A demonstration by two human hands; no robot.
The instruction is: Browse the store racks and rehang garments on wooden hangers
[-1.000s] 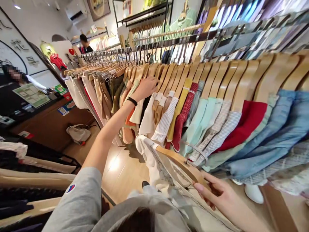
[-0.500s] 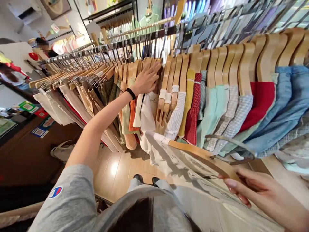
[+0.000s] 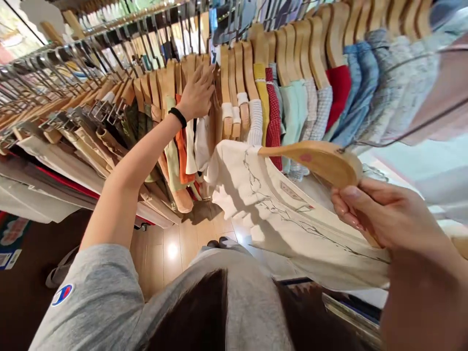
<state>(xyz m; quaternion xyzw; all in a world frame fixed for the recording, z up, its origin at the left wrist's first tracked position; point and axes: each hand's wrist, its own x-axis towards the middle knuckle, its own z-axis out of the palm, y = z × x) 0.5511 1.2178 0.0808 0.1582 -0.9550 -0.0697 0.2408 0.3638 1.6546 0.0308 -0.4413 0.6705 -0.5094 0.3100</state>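
My left hand (image 3: pixel 198 92), a black band on its wrist, lies with outstretched fingers against several wooden hangers on the clothes rack. Below it hang a white garment (image 3: pixel 202 146) and an orange garment (image 3: pixel 181 153). My right hand (image 3: pixel 387 209) is closed around a wooden hanger (image 3: pixel 318 158), thumb on the near side. From that hanger hangs a cream top (image 3: pixel 270 214) with a dark branch-like embroidery along its neckline and a label inside the neck. The hanger is tilted, its metal hook pointing right. The top's far shoulder reaches close to the hanging clothes below my left hand.
The rack's metal rail (image 3: pixel 120 24) runs across the back. Trousers (image 3: pixel 66 156) hang at left; a red checked garment (image 3: pixel 273 117) and blue denim (image 3: pixel 356 92) hang at right. Wooden floor (image 3: pixel 161 258) shows below. Folded items (image 3: pixel 351 312) lie at lower right.
My right hand has raised the hanger and cream top, bringing the neckline and embroidery into clearer view. My left hand still rests on the hangers. The view has shifted to the right and down.
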